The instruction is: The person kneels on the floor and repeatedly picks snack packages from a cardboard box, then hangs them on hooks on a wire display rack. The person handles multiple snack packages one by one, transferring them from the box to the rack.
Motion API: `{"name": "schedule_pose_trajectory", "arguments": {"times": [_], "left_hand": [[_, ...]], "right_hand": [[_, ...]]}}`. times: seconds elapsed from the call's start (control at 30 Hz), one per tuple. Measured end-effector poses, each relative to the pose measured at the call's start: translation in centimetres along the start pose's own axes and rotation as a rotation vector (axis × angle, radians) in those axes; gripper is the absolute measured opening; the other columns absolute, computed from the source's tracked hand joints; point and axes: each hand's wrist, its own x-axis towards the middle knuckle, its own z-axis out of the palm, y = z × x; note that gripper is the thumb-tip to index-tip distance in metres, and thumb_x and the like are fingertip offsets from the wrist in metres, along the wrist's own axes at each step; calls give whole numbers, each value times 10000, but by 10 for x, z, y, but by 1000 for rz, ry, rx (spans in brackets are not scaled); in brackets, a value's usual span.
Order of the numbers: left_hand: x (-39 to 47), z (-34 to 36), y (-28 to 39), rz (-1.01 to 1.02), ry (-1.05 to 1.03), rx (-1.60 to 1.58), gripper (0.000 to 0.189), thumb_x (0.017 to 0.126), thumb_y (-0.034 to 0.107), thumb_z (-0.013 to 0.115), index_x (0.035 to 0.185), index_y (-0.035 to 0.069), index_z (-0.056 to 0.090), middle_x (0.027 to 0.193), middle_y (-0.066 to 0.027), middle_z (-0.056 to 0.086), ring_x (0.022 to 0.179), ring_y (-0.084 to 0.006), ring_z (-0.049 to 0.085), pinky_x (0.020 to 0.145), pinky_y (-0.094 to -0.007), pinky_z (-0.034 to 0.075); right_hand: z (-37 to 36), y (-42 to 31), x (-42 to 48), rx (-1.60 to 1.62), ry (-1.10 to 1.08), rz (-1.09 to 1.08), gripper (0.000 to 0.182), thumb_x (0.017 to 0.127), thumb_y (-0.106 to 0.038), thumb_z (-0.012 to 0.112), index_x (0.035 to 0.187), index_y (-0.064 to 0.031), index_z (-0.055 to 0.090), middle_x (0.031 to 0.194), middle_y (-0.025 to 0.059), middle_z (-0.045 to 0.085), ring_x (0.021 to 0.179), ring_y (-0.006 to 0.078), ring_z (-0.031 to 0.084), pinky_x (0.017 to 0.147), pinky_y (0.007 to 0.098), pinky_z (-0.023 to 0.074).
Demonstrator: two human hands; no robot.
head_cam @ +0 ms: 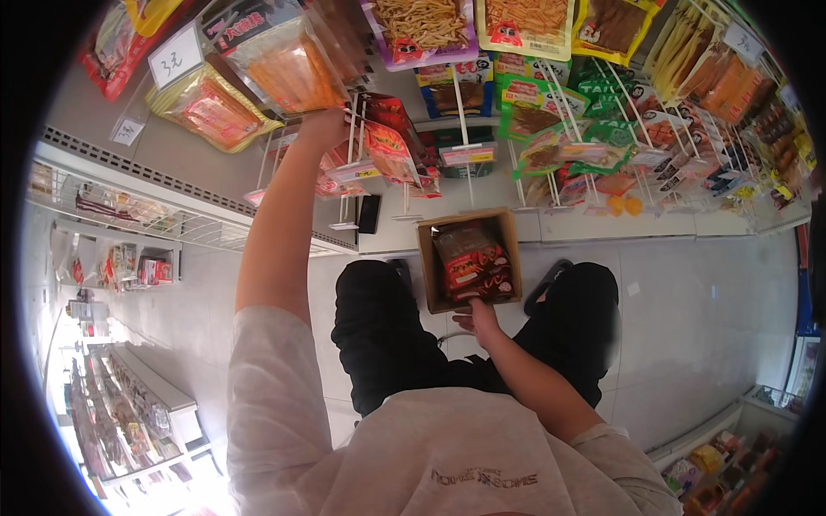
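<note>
My left hand (326, 129) reaches up among the hanging snack packets, just below a large clear-windowed packet of orange strips (293, 71). Its fingers are partly hidden, so whether they grip anything is unclear. Right beside it, red snack packets (390, 151) hang on metal display hooks. Between my knees stands an open cardboard box (433, 284). Dark red snack packets (474, 258) lie inside it. My right hand (483, 322) is at the near rim of the box, fingers apart, one fingertip seeming to touch the cardboard.
A dark phone-like object (369, 214) rests on the shelf base (387, 242). Green packets (568, 129) hang to the right on projecting hooks with price tags (468, 155). A wire rack (148, 213) runs along the left. More stocked shelving (148, 387) stands lower left.
</note>
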Motion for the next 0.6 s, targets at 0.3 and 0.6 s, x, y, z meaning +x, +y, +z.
{"name": "schedule_pose_trajectory", "arguments": {"times": [0.3,0.6], "left_hand": [[-7,6,-5,75,82,-126,376,861,366,693,1051,41,688,1021,-215,709,1010,-383,679,907,-493,511],[-14,11,14,105,96,-466,350,880,310,718,1036,-1,681,981,-255,691,953,-419,664,836,-476,522]], "right_hand": [[0,2,4,5,9,12,362,989,-318,454,1261,-97,545,1103,94,691,921,267,729,782,377,527],[3,0,1,5,6,-1,360,984,-313,447,1249,-96,558,1097,109,705,906,267,724,783,384,526]]}}
